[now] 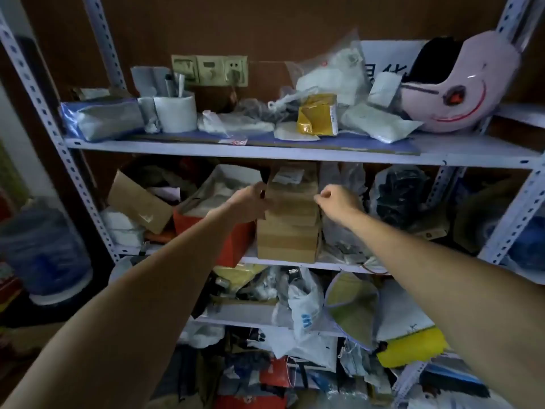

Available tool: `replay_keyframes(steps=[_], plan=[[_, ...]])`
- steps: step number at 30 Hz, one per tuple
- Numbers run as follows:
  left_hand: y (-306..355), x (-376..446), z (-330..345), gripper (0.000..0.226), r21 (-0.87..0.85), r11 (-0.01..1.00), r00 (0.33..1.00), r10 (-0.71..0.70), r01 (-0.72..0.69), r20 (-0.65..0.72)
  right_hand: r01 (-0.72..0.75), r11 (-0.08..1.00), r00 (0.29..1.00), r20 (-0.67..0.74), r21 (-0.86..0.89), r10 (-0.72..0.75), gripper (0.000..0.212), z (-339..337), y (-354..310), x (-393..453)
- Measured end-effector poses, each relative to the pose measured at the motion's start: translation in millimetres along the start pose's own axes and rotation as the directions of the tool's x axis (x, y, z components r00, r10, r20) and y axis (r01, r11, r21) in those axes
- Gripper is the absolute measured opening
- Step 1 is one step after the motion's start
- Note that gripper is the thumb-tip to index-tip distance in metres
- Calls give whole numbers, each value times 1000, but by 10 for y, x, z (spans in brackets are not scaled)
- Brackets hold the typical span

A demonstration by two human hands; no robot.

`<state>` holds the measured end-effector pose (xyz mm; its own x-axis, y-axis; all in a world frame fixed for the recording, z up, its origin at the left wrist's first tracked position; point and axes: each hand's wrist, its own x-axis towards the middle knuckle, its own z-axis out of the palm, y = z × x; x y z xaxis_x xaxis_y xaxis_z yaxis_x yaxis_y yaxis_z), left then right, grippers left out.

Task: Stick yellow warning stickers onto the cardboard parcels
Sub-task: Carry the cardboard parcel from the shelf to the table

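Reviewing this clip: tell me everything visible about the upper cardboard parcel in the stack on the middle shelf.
The upper cardboard parcel is a plain brown box, closed, sitting roughly upright on a wider brown box on the middle shelf. A pale paper label lies on its top. The left hand grips its left edge; the right hand, fingers curled, meets its right edge. No yellow sticker shows on it.

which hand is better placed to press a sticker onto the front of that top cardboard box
Right. The right hand is curled at the top box front edge; the left hand holds its side.
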<state>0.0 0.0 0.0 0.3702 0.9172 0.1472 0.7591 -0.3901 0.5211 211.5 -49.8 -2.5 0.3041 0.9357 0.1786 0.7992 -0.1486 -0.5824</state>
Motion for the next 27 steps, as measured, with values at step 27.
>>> replay_keyframes(steps=[27], plan=[[404, -656, 1170, 52, -817, 570, 938, 323, -88, 124, -65, 923, 956, -241, 379, 166, 64, 158, 865, -1626]])
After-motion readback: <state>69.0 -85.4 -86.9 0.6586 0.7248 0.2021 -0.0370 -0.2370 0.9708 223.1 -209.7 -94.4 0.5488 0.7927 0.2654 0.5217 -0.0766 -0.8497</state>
